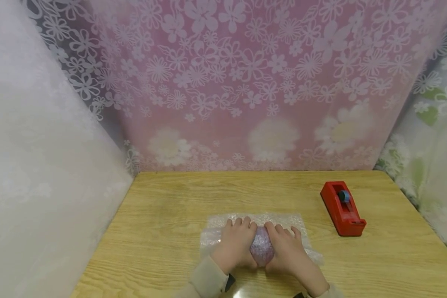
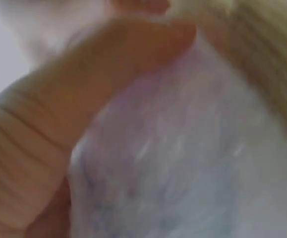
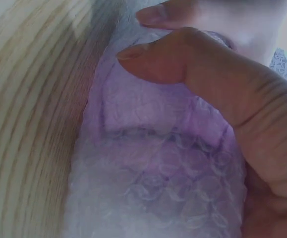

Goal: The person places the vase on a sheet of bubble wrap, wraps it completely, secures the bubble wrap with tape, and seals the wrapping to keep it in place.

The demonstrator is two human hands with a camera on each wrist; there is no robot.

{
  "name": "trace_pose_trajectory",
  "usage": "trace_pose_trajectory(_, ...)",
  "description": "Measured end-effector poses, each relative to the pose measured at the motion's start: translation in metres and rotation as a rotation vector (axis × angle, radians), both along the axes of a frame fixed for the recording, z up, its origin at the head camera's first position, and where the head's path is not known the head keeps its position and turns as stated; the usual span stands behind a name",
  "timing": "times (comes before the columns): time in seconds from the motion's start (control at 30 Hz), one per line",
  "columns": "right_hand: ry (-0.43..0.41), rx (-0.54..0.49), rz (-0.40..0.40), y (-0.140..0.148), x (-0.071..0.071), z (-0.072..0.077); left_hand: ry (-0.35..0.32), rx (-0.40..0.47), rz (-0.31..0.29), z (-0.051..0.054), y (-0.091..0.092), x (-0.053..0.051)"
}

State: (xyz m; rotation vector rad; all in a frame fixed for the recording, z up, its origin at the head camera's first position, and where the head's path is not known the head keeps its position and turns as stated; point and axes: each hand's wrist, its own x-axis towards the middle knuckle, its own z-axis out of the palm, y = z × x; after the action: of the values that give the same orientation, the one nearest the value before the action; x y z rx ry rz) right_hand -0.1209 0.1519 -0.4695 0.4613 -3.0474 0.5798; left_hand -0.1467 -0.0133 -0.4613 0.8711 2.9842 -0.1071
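Note:
A purple object wrapped in bubble wrap [image 1: 262, 247] is between my two hands near the front of the table. My left hand [image 1: 234, 245] grips its left side, and my right hand [image 1: 288, 250] holds the right side. Both thumbs lie along the near side of the bundle. The right wrist view shows bubbles over the purple surface [image 3: 148, 109], with a dark curved line beneath the film. What kind of object is inside cannot be told. Flat bubble wrap [image 1: 279, 218] spreads on the table behind and beside the hands. The left wrist view is blurred.
A red tape dispenser [image 1: 342, 211] with a roll of tape [image 1: 344, 196] stands to the right of the hands. The wooden table [image 1: 164, 207] ends at a pink flowered curtain [image 1: 223, 82] behind. Pale sheets hang along the left and right sides.

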Motion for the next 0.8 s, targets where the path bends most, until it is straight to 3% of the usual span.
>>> trace_pose_trajectory(0.2,-0.043,0.007,-0.006,0.000,-0.001,0.003,0.120,-0.045,0.009,-0.004,0.008,0.013)
trace_pose_trajectory(0.3,-0.060,0.014,-0.002,0.000,-0.002,0.004,0.144,-0.038,0.013,-0.006,0.009,0.015)
trace_pose_trajectory(0.8,-0.123,0.018,0.039,0.002,-0.006,0.010,0.098,0.056,-0.012,-0.007,0.005,0.010)
